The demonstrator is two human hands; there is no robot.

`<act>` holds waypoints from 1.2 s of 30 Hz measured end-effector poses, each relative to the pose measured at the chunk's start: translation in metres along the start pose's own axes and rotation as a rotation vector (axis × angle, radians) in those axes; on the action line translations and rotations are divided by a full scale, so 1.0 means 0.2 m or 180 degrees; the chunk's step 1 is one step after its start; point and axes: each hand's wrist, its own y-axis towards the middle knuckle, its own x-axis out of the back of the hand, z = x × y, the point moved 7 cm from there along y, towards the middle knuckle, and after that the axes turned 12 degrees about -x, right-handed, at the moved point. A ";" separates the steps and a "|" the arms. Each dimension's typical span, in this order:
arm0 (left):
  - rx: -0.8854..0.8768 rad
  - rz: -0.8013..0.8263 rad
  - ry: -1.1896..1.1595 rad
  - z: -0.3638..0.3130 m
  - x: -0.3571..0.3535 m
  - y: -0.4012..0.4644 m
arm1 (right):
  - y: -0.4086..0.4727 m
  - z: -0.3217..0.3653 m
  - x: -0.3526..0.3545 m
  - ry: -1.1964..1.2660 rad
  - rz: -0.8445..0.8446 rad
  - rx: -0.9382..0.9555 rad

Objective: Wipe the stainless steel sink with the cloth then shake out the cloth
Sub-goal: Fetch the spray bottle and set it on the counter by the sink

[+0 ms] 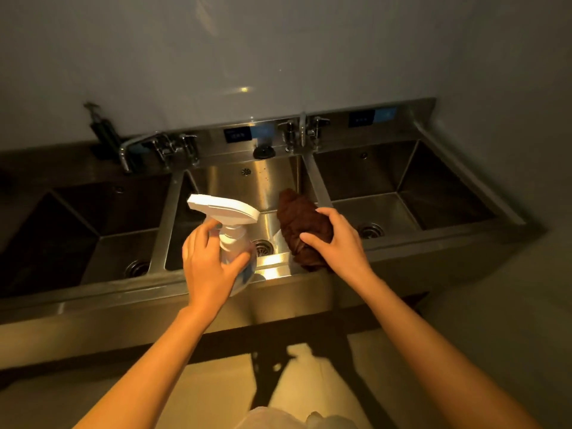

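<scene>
A long stainless steel sink [272,187] with three basins runs under the wall. Over the middle basin my left hand [209,264] grips a clear spray bottle [230,224] with a white trigger head, nozzle pointing left. My right hand [337,239] holds a bunched dark brown cloth [298,219] above the right side of the same basin, near the divider. The middle drain [263,246] shows between the two hands.
Left basin [102,230] and right basin [402,196] flank the middle one. Two faucet sets [173,147] [301,133] stand on the backsplash, and a soap pump [100,128] is at the far left. A dark round stopper [263,151] lies on the rear ledge.
</scene>
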 end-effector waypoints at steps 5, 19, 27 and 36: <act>0.0427 -0.0109 0.0026 0.20 0.19 -0.14 | -0.05 0.14 -0.23 -0.0216 0.0175 0.0170; 0.1241 -0.0387 0.0594 0.73 0.97 -0.71 | -0.47 0.64 -1.09 -0.0398 0.0816 0.0751; 0.1651 -0.0500 0.1174 1.05 1.48 -1.20 | -0.86 0.95 -1.71 -0.0361 0.1411 0.1197; 0.1949 -0.0962 0.1836 1.19 1.79 -1.47 | -1.02 1.22 -2.17 -0.0369 0.2032 0.1549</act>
